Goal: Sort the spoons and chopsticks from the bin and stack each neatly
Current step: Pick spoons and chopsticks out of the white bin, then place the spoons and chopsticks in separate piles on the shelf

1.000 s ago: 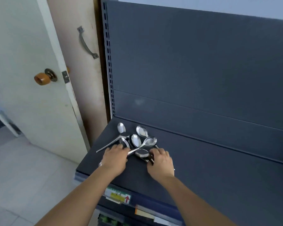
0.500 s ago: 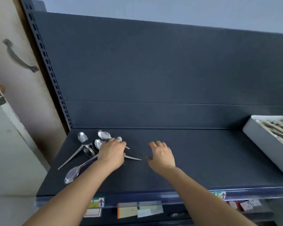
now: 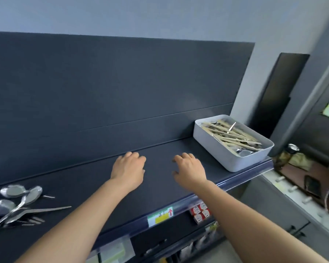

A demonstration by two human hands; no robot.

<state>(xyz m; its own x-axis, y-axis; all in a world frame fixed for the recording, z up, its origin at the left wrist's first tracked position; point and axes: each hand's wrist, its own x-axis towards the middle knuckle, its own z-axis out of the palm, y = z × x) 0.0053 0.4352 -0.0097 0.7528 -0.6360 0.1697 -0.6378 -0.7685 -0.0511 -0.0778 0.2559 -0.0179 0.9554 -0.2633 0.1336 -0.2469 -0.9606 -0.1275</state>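
A loose pile of steel spoons (image 3: 17,203) lies at the far left of the dark shelf (image 3: 95,186). A white bin (image 3: 224,154) stands at the shelf's right end, filled with several pale chopsticks (image 3: 234,135) and some metal cutlery. My left hand (image 3: 128,170) and my right hand (image 3: 190,170) hover side by side over the middle of the shelf, between pile and bin. Both have loosely curled fingers and hold nothing. The right hand is a short way left of the bin.
The shelf's back panel (image 3: 103,88) rises right behind my hands. A price label (image 3: 160,216) and small red boxes (image 3: 200,212) sit under the shelf's front edge. At the right a lower counter holds a jar (image 3: 287,154) and a dark phone (image 3: 312,186).
Both hands left the spoon pile and moved right along the shelf toward the bin. The view swung right, so the spoons now sit at the left edge and the whole bin shows.
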